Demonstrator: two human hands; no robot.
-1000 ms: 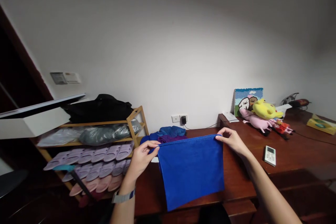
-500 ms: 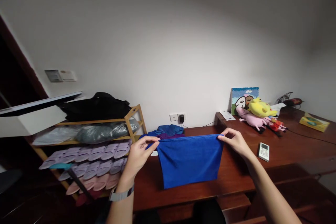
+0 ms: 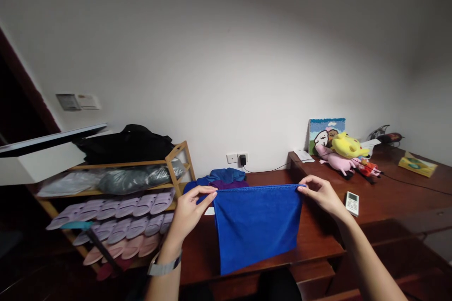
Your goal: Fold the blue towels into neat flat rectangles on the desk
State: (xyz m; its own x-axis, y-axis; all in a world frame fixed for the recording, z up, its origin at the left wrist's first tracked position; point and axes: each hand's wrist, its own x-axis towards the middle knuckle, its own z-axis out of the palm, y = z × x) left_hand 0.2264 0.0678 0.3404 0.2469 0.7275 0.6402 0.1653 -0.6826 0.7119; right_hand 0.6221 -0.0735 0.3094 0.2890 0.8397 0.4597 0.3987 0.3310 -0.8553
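Note:
A blue cloth with a stitched edge hangs stretched between my two hands above the wooden table. My left hand pinches its upper left corner between thumb and fingers, and a band is on that wrist. At the upper right corner, my right hand holds the cloth in the same kind of pinch. Behind the cloth lies a crumpled pile of blue and purple cloths, partly hidden by it. A small white piece shows beside my left fingertips.
To the left stands a wooden rack with several lilac and pink slippers and a black bag. On the right are plush toys, a white remote control and a yellow tissue pack. A black plug sits in the wall socket.
The blue cloth's lower edge hangs further down and nearer to me, so more of its face shows. Both hands keep their pinch on the corners and have shifted slightly. The view has moved a little.

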